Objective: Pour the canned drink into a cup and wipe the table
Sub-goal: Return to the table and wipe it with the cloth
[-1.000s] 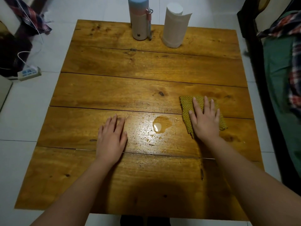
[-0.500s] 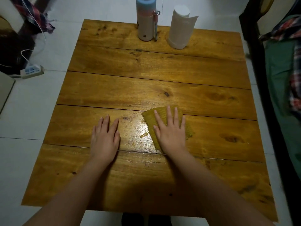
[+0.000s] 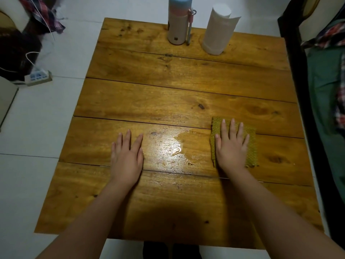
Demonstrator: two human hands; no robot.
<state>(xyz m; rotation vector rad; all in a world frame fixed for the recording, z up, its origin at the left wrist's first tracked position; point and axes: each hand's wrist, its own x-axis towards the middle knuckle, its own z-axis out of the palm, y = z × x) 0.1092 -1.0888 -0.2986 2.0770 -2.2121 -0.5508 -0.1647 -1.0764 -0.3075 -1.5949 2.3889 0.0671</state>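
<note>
My right hand lies flat with its fingers spread on a folded yellow-green cloth, pressing it onto the wooden table at the right of the near middle. A thin wet smear with small droplets shines on the plank between my hands. My left hand rests palm down on the table to the left of the smear and holds nothing. No can or cup is in view.
A tall bottle with a blue lid and a white paper roll stand at the table's far edge. A power strip lies on the tiled floor to the left. Dark furniture with green fabric runs along the right.
My right hand slid the cloth left over the puddle, then back to the right. The puddle is now a thin smear. My left hand stayed in place.
</note>
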